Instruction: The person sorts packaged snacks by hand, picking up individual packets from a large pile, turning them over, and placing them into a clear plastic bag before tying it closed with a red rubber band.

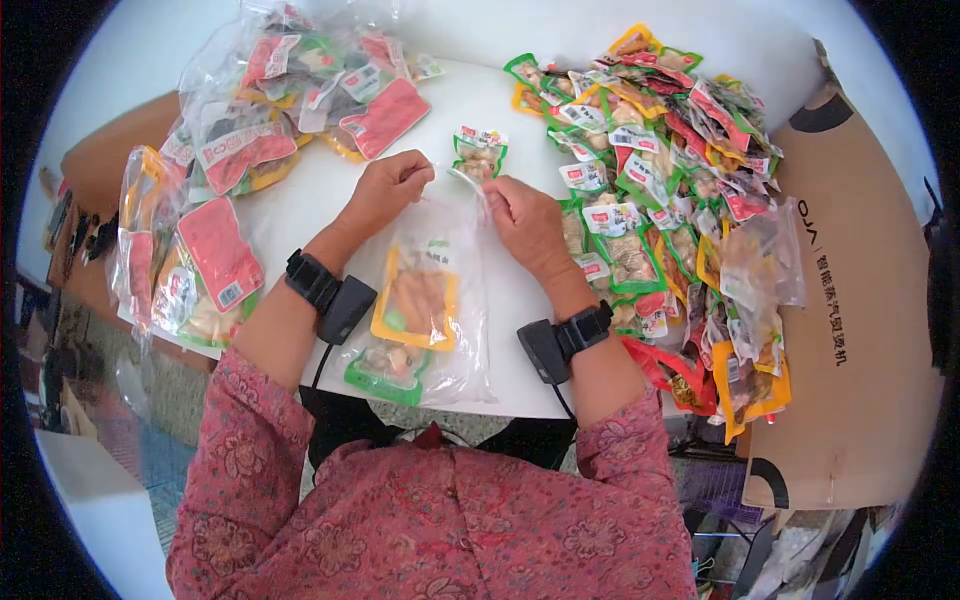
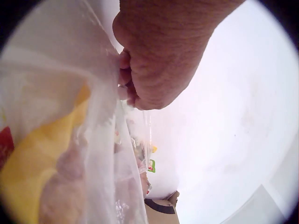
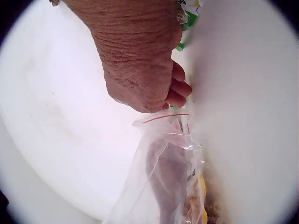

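Note:
A clear zip bag [image 1: 465, 310] hangs from both hands above the white table; inside it are a yellow-edged packet [image 1: 416, 297] and a green-edged packet [image 1: 388, 368]. The left hand [image 1: 388, 190] pinches the bag's top edge on one side, its fingers curled, also visible in the left wrist view [image 2: 159, 56]. Curled at the opposite top corner, the right hand [image 1: 527, 222] grips the bag; in the right wrist view the bag's red seal line [image 3: 166, 116] runs just below that hand. A small green-edged packet [image 1: 480, 152] lies beyond the hands.
Filled clear bags with red-label packets [image 1: 250, 150] lie at the left and back left. A large heap of small packets [image 1: 635, 180] covers the right side. A cardboard box [image 1: 840, 300] stands past the heap. The table's front edge [image 1: 500, 410] is near the body.

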The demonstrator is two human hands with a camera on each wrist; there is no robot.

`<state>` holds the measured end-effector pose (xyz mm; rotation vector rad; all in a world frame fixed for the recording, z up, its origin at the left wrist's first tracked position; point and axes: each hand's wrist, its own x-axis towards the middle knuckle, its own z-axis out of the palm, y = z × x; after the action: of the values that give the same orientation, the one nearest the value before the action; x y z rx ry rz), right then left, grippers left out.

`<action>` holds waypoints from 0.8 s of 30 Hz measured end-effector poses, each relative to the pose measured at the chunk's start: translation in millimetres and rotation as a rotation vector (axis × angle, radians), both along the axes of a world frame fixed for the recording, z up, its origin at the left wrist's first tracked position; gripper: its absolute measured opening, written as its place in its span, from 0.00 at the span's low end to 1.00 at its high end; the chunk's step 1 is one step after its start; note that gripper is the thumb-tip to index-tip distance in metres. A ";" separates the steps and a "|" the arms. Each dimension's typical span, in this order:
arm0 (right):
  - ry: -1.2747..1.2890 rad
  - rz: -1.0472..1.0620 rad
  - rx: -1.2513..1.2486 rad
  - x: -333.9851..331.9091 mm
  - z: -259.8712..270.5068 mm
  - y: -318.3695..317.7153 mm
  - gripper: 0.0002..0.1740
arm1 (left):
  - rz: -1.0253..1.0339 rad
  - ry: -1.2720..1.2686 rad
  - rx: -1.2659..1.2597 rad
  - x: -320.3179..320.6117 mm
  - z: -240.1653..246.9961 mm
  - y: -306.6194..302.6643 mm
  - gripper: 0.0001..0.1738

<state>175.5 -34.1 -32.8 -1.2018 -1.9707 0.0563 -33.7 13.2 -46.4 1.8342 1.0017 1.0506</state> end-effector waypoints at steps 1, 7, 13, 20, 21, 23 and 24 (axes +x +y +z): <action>-0.040 -0.055 0.153 0.4 1.3 1.4 0.07 | -0.003 -0.003 -0.022 0.1 0.1 -0.1 0.07; -0.316 -0.520 0.254 21.1 22.4 -2.2 0.17 | -0.033 -0.014 -0.024 -0.2 -1.8 0.8 0.07; -0.385 -0.574 -0.058 26.7 8.1 0.1 0.21 | 0.013 0.081 -0.010 0.7 2.2 -1.7 0.07; -0.423 -0.860 0.097 58.3 31.4 0.6 0.21 | -0.008 0.040 -0.021 -1.0 -2.2 -0.4 0.07; -0.457 -0.896 -0.011 62.1 33.6 -0.6 0.21 | -0.014 0.040 -0.015 -1.0 -2.1 -1.1 0.07; -0.483 -0.934 -0.093 64.1 34.0 -0.7 0.21 | -0.021 0.042 -0.007 -0.8 -1.3 -1.6 0.07; -0.509 -0.972 -0.181 64.8 34.1 -1.0 0.22 | -0.013 0.048 -0.006 -0.6 -1.5 -1.5 0.07</action>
<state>240.3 -35.0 1.3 -2.3446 -1.5719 -0.6280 -34.3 11.6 -47.9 1.8667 1.0182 0.9993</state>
